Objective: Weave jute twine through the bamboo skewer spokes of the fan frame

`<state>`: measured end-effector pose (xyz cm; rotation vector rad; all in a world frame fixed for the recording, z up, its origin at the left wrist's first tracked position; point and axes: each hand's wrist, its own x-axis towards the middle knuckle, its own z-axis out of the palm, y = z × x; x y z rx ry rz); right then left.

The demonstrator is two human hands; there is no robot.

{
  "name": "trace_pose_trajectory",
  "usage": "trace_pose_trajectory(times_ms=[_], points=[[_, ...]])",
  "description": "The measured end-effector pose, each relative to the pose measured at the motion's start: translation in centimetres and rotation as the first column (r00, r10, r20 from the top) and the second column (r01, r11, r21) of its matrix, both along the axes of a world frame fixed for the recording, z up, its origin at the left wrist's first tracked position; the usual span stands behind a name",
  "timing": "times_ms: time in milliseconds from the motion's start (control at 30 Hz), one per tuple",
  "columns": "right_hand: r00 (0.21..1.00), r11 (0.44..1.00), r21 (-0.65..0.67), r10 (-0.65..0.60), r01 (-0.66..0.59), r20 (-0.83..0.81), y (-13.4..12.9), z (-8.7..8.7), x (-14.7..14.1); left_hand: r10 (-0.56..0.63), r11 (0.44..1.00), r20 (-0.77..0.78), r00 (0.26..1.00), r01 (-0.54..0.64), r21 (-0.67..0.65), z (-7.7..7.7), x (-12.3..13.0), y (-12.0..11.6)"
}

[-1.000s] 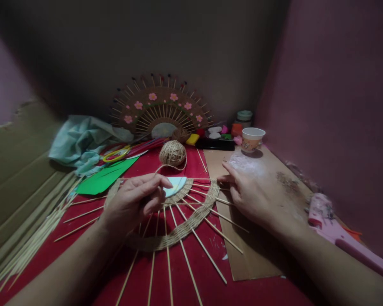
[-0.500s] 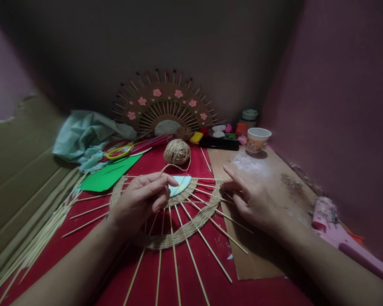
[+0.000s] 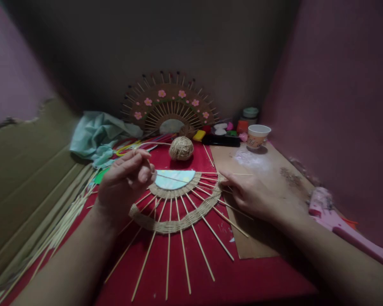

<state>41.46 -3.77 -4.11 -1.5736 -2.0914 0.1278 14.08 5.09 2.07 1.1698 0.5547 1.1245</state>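
Changed: left hand (image 3: 126, 173) drawn back from pale-blue half-disc (image 3: 175, 183), jute strand (image 3: 170, 177) now running across it, slack apparently taken up | Left grip: fingertips pinched closed on strand, raised | Right hand (image 3: 249, 192): index extended to woven band (image 3: 178, 225), pinch undeterminable | Location: stick-ribbed fan frame (image 3: 168, 255) on red-covered bench (image 3: 242, 278), before twine ball (image 3: 181, 148)

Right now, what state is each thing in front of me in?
Left hand: pinched on twine.
Right hand: fingers at the woven band's end.
Stick fan: spread, bare between woven parts.
Twine ball: wound, one strand loose.
Flowered fan: spread, standing upright.
Paper cup: upright, open-topped.
Cloth: crumpled.
Jar: capped.
Green sheet: mostly hidden behind the left hand.
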Motion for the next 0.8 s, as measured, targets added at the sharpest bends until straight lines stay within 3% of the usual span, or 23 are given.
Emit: trace_pose_trajectory(times_ms=[133, 233, 333, 400, 500, 567, 667, 800], points=[[0.999, 0.996, -0.075, 0.044, -0.045, -0.014, -0.4, 1.7, -0.6, 0.017, 0.995, -0.143, 0.990, -0.031, -0.091, -0.6, -0.1, 0.6], [0.985, 0.985, -0.072, 0.148, -0.155, -0.086, -0.9, 2.4, -1.7, -0.016, 0.999, -0.093, 0.996, 0.012, -0.040, -0.8, 0.3, -0.1], [0.941, 0.943, -0.177, 0.235, -0.282, -0.245, -1.1, 2.3, -2.8, -0.103, 0.995, -0.019, 0.994, 0.103, 0.012, 0.2, 1.1, -1.6], [0.909, 0.908, -0.240, 0.255, -0.342, -0.331, -1.0, 1.9, -3.2, -0.148, 0.989, 0.018, 0.989, 0.148, 0.028, 1.4, 1.7, -2.3], [0.877, 0.904, -0.280, 0.176, -0.324, -0.447, -0.5, 1.2, -2.9, -0.109, 0.994, 0.088, 0.990, 0.106, 0.032, 3.9, 2.8, -1.4], [0.843, 0.886, -0.345, 0.089, -0.310, -0.530, -0.3, 0.7, -2.6, -0.069, 0.998, 0.110, 0.992, 0.069, 0.007, 6.1, 3.5, 0.5], [0.792, 0.853, -0.408, 0.011, -0.326, -0.610, 0.0, 0.2, -2.4, 0.043, 0.993, 0.010, 0.999, -0.041, -0.114, 9.5, 4.1, 4.7], [0.775, 0.844, -0.449, -0.065, -0.293, -0.629, 0.0, 0.3, -2.6, 0.211, 0.977, 0.005, 0.977, -0.211, 0.023, 13.0, 3.9, 8.6]])
